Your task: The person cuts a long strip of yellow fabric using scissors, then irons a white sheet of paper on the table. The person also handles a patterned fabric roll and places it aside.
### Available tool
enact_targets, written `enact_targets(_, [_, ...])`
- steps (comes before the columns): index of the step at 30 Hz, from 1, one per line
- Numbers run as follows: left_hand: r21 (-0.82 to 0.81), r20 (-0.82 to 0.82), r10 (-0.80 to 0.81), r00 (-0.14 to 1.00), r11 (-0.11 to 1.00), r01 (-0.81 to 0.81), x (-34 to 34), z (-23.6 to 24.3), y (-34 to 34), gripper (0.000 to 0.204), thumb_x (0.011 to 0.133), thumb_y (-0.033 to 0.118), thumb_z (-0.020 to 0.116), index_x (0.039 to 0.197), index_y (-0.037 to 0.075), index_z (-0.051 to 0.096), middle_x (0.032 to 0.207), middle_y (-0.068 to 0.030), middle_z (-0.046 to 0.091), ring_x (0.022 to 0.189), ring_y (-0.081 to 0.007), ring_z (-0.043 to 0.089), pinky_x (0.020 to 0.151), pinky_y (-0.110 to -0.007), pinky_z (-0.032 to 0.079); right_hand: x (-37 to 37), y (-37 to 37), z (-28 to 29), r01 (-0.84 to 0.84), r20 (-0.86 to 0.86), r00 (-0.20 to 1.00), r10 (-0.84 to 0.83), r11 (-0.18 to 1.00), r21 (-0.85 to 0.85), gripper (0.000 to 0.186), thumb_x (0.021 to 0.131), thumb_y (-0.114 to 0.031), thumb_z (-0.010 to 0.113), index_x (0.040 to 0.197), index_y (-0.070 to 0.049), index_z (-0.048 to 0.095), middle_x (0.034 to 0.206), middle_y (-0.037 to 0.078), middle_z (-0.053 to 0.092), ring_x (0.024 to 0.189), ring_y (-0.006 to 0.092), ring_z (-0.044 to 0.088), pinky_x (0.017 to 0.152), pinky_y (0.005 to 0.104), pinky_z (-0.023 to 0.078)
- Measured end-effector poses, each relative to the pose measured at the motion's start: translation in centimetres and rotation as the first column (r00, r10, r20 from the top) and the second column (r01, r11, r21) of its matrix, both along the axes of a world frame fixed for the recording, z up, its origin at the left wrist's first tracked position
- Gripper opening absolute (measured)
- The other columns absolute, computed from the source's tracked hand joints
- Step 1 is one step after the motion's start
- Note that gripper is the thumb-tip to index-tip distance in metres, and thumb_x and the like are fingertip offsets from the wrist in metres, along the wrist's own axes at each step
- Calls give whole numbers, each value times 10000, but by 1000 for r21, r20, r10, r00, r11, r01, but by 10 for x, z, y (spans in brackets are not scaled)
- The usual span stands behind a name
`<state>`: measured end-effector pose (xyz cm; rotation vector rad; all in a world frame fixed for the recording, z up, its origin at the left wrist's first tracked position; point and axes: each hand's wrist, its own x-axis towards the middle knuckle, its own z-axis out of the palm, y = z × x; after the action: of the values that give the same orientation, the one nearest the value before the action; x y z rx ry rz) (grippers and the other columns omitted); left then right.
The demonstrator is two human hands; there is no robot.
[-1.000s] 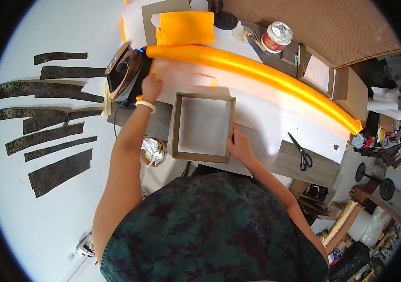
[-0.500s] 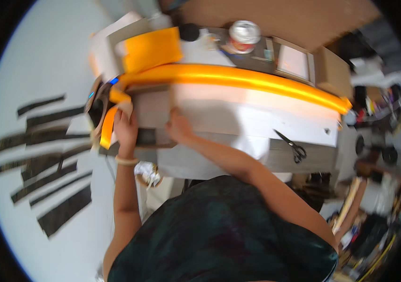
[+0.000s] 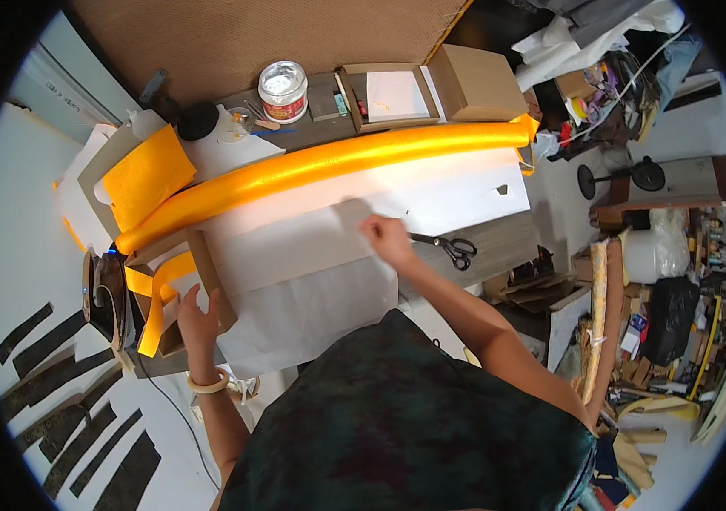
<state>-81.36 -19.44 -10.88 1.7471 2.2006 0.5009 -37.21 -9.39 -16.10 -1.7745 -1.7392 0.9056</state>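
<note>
My left hand point(image 3: 198, 317), a pale band at its wrist, is open with fingers apart at the front of the open cardboard box frame point(image 3: 218, 289). Loose orange strips point(image 3: 156, 311) lie in and over that box, beside the iron point(image 3: 101, 285) at the left. My right hand point(image 3: 387, 241) is over the white paper, fingers curled in beside the blades of the black scissors point(image 3: 455, 251); whatever they may hold is hidden. A long orange roll point(image 3: 312, 165) stretches across the bench behind both hands.
A white tub point(image 3: 283, 89), shallow tray point(image 3: 354, 106) and cardboard box point(image 3: 474, 85) stand along the back. A folded orange sheet point(image 3: 146, 170) is at back left. Dark patterned strips point(image 3: 82, 443) lie on the white surface at left; rolls point(image 3: 599, 319) and clutter fill the right.
The box has moved left beside the iron with orange strips in it. My right hand has left the box and moved right toward the scissors; my left hand has opened. The view has turned.
</note>
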Motion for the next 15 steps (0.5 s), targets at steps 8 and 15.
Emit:
enact_targets(8, [163,306,-106,946,985,57,190,19,63,221,911,126,780,1090,2,742,1074,-182,754,1015,-381,717,904,-423,565,192,231,-5,195,291,911,-293,927,322,258,909,-224,707,1060,-14,703,993,244,739,945,437,717,832,519,589])
enact_targets(15, [148,423,-160,892,983,106,340,2,94,187,897,100,772,1060,13,743,1026,-174,755,966,-369,712,832,-411,566,242,341,-56,179,631,774,-54,974,-137,415,979,-377,601,1166,-48,773,1262,204,731,1194,386,692,1001,468,572])
